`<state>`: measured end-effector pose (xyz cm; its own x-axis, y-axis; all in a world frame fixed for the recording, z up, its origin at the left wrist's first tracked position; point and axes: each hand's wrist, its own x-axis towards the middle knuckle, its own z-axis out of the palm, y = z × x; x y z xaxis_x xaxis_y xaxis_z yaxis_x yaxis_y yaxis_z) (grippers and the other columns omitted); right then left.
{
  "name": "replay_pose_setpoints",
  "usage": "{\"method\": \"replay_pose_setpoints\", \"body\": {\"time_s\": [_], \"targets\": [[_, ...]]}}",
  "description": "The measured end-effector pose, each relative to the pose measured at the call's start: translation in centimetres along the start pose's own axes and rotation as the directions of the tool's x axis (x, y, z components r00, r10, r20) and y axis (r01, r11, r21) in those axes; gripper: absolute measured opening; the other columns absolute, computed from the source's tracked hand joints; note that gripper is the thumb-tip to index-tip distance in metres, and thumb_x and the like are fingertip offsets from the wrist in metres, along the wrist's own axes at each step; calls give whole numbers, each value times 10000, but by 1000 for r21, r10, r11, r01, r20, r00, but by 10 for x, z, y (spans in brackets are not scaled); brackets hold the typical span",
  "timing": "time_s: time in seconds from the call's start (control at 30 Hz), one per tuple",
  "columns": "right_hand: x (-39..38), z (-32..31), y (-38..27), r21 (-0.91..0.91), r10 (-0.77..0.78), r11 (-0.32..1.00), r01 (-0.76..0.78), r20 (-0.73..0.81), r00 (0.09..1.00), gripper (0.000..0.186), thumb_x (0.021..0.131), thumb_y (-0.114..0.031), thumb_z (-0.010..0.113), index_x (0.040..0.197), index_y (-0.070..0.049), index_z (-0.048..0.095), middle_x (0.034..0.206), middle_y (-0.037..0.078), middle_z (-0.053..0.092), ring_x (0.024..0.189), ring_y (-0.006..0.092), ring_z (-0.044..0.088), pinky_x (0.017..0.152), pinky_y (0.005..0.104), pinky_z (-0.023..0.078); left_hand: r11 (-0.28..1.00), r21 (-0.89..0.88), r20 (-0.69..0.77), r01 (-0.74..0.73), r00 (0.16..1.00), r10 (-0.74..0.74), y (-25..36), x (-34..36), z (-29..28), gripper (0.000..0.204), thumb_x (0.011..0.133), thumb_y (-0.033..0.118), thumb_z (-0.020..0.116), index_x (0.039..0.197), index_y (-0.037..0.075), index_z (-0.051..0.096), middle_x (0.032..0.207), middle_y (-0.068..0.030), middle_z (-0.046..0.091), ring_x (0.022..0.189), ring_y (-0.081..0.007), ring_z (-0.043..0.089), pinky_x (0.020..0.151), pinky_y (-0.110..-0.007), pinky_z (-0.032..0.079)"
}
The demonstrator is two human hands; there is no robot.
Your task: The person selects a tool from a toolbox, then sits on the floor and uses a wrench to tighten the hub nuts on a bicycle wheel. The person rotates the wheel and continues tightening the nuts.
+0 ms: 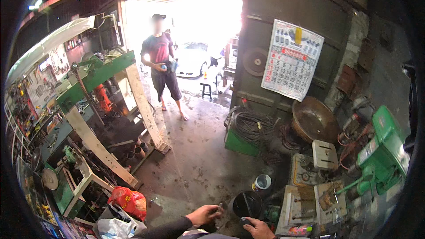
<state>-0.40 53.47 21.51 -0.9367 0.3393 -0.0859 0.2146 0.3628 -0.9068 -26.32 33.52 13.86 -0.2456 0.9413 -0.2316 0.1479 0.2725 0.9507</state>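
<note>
Steadying helps: near, our left hand (204,215) pinches a small greyish metal-looking piece (220,206) between fingers; our right hand's (260,229) grip we cannot tell.

Small greyish piece (221,206), roughly upright in left grip (206,215), dark object (245,221) at right grip (260,229)

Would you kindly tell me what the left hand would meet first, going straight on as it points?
In the picture, the left hand points toward the black bucket, probably the first thing met; depth is unclear, so the hand might pass above it.
</note>
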Motion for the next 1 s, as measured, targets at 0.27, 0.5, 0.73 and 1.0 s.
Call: {"method": "replay_pose_setpoints", "body": {"time_s": [0.27, 0.5, 0.73, 1.0], "targets": [[164, 9, -49, -92, -160, 978, 189, 255, 953, 319, 1038, -205, 657, 1310, -46, 700, 1203, 232, 710, 1150, 417, 674, 1002, 456, 541, 957, 237, 42, -169, 986, 164, 42, 41, -105, 315, 1095, 242, 620, 1373, 106, 674, 1090, -182, 761, 918, -315, 720, 885, -412, 572], [315, -15, -7, -71, -256, 952, 297, 350, 901, 325, 1007, -191, 683, 1307, -73, 725, 1256, 227, 703, 1195, 417, 668, 1011, 488, 547, 995, 95, 2, 28, 1000, -29, 42, 127, -187, 411, 1056, 119, 662, 1466, 132, 657, 1063, -107, 768, 872, -131, 672, 860, -341, 576], [502, -94, -33, -35, 55, 999, -42, 690, 721, 428, 1154, -340, 560, 1420, -18, 651, 918, 44, 647, 842, 136, 606, 765, 327, 506, 984, 91, -69, -155, 984, 162, 88, 240, -299, 431, 1049, 141, 688, 1471, 69, 643, 1039, -88, 753, 867, -129, 680, 845, -340, 585], [680, -131, -17, 57, 86, 972, -229, 818, 569, 471, 1154, -382, 564, 1377, 23, 655, 961, -82, 585, 921, 68, 504, 811, 279, 468, 868, -492, 42, 70, 997, -57, 77, 348, -393, 385, 1113, 106, 608, 1486, 12, 624, 1086, -28, 749, 936, -99, 680, 888, -304, 574]]}}
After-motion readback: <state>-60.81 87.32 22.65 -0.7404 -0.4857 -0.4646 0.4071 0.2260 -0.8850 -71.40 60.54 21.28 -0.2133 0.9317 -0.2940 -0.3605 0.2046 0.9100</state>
